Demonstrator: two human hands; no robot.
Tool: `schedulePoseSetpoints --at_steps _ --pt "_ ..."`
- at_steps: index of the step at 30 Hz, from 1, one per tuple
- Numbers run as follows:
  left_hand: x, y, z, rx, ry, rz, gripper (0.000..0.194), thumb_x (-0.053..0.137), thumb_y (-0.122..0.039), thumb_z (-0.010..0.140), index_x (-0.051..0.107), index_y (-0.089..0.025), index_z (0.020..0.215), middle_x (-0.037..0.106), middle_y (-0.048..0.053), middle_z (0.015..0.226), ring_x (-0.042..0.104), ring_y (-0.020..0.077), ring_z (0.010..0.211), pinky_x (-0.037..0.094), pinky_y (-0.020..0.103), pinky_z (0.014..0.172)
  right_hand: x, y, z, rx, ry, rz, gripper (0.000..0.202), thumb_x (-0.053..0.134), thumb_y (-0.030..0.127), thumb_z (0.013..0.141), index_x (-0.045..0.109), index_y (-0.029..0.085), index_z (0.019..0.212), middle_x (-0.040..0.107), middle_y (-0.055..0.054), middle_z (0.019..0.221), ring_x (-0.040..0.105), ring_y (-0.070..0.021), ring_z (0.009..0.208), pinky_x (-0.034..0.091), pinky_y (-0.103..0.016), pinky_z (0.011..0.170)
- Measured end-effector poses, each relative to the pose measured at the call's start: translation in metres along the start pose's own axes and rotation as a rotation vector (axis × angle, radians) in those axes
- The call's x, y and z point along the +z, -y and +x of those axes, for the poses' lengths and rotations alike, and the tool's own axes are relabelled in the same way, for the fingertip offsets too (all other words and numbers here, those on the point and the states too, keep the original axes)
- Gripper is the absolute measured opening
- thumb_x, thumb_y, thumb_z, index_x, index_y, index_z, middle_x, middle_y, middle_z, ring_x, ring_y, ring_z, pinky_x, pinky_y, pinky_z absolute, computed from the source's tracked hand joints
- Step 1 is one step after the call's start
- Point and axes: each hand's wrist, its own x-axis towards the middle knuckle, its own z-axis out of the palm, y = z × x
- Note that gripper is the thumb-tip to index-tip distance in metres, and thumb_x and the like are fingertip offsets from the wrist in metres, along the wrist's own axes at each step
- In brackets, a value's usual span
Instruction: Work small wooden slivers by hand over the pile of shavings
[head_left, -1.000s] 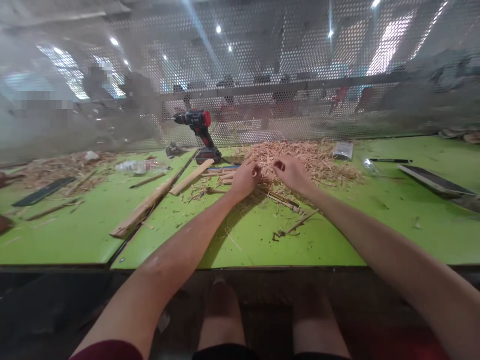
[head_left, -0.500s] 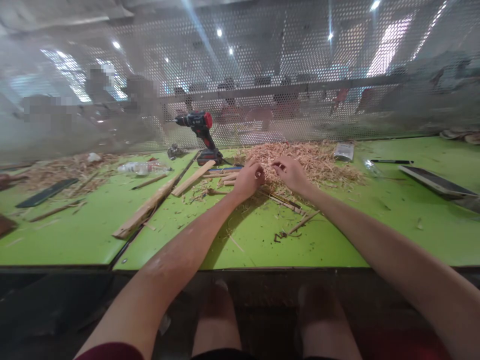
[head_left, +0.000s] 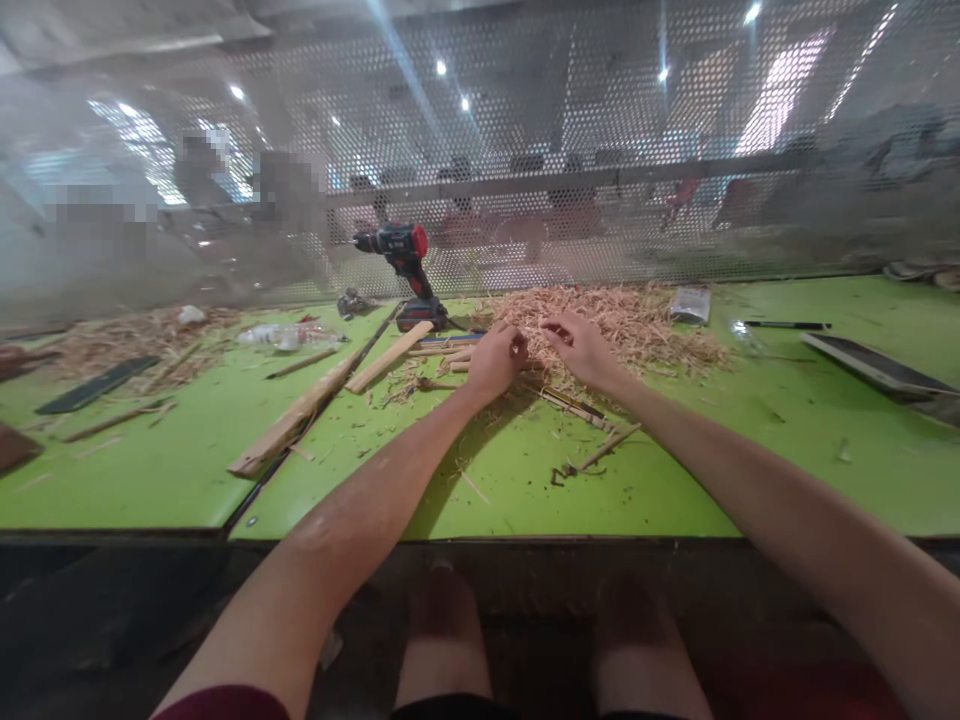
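My left hand point(head_left: 496, 362) is over the green table just in front of the pile of wood shavings point(head_left: 622, 315). Its fingers curl in towards the thumb; anything between them is too small to make out. To its right, my right hand point(head_left: 581, 350) has its fingers bent in a pinch pointing at the left one, with a narrow gap between the two hands. What it pinches, if anything, does not show. Below the hands lie thin wooden sticks point(head_left: 574, 402) and a small stick with a dark, curled end point(head_left: 604, 449). More wood strips point(head_left: 450, 350) lie beside my left hand.
A cordless drill point(head_left: 405, 270) stands upright on its battery before the perforated metal screen point(head_left: 510, 230). Wooden slats point(head_left: 300, 425), a plastic bottle point(head_left: 289, 336) and a dark flat bar point(head_left: 97, 385) are on the left. A pen point(head_left: 787, 325) and a phone-like slab point(head_left: 877, 362) lie right.
The view has shifted very slightly. My right hand has edged a little to the left and up; my left hand stays almost where it was, its fingers curled as before.
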Motion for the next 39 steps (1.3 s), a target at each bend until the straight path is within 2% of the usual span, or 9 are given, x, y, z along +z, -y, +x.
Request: schedulePoseSetpoints --at_steps 4,7,9,14,19,23,28,32,39 --pt "0.002 0.001 -0.001 0.015 -0.029 -0.027 0.017 0.07 -0.005 0.094 0.069 -0.019 0.084 0.072 0.008 0.099 0.066 0.0203 0.084 0.055 0.034 0.084 0.001 -0.004 -0.001 0.08 0.086 0.034 0.042 0.062 0.054 0.11 0.075 0.024 0.085 0.069 -0.01 0.079 0.068 -0.0306 0.082 0.06 -0.051 0.084" --pt "0.003 0.003 -0.001 0.016 -0.032 -0.022 0.017 0.07 -0.005 0.094 0.07 -0.019 0.084 0.072 0.007 0.098 0.065 0.0195 0.082 0.056 0.034 0.085 -0.002 -0.004 -0.001 0.1 0.089 0.082 0.054 0.06 0.063 0.111 0.069 0.024 0.075 0.067 -0.01 0.076 0.064 -0.0281 0.074 0.057 -0.049 0.08" --pt "0.002 0.004 -0.001 0.015 -0.042 -0.014 0.017 0.07 -0.005 0.093 0.07 -0.019 0.084 0.072 0.007 0.099 0.064 0.0193 0.082 0.056 0.033 0.084 -0.003 0.0 -0.002 0.109 0.118 0.092 0.054 0.064 0.066 0.109 0.071 0.024 0.076 0.068 -0.01 0.076 0.062 -0.0262 0.071 0.057 -0.048 0.077" --pt "0.002 0.005 -0.001 0.005 -0.029 -0.007 0.016 0.071 -0.006 0.094 0.07 -0.019 0.084 0.072 0.008 0.099 0.065 0.0198 0.081 0.057 0.034 0.083 -0.004 0.01 -0.005 0.162 0.139 0.074 0.041 0.068 0.058 0.107 0.084 0.023 0.095 0.075 -0.01 0.083 0.067 -0.0265 0.074 0.059 -0.048 0.077" --pt "0.006 0.0 -0.002 0.113 0.085 -0.08 0.014 0.072 -0.007 0.095 0.071 -0.019 0.087 0.073 0.007 0.102 0.068 0.0187 0.079 0.058 0.033 0.081 -0.005 0.013 -0.005 0.177 0.04 0.138 0.041 0.07 0.059 0.105 0.084 0.021 0.098 0.077 -0.012 0.087 0.071 -0.0284 0.082 0.061 -0.046 0.08" --pt "0.005 -0.003 -0.002 0.136 0.154 -0.097 0.012 0.074 -0.012 0.098 0.072 -0.019 0.088 0.073 0.008 0.104 0.071 0.0206 0.083 0.057 0.034 0.082 -0.006 0.017 -0.006 0.254 0.041 0.242 0.035 0.076 0.053 0.105 0.082 0.019 0.103 0.079 -0.013 0.094 0.069 -0.025 0.081 0.058 -0.043 0.079" --pt "0.002 -0.003 0.0 0.095 0.084 -0.043 0.02 0.072 -0.02 0.105 0.069 -0.02 0.086 0.073 0.009 0.101 0.069 0.0224 0.087 0.056 0.034 0.085 -0.007 0.018 -0.007 0.285 0.063 0.293 0.035 0.076 0.049 0.108 0.077 0.015 0.102 0.076 -0.011 0.089 0.062 -0.0183 0.075 0.054 -0.038 0.079" --pt "0.001 -0.001 0.001 0.065 0.041 -0.063 0.016 0.071 -0.016 0.104 0.07 -0.02 0.088 0.075 0.01 0.102 0.069 0.0229 0.088 0.056 0.035 0.086 -0.006 0.013 -0.005 0.244 0.111 0.236 0.039 0.08 0.052 0.105 0.078 0.014 0.098 0.076 -0.008 0.085 0.062 -0.0191 0.075 0.051 -0.038 0.08" --pt "0.002 -0.002 0.003 0.018 0.072 -0.177 0.014 0.072 -0.022 0.104 0.072 -0.02 0.091 0.079 0.008 0.095 0.071 0.0225 0.088 0.059 0.034 0.083 -0.003 0.004 -0.001 0.158 0.117 0.188 0.015 0.082 0.028 0.101 0.084 0.015 0.095 0.084 -0.013 0.1 0.073 -0.0242 0.093 0.056 -0.041 0.095"
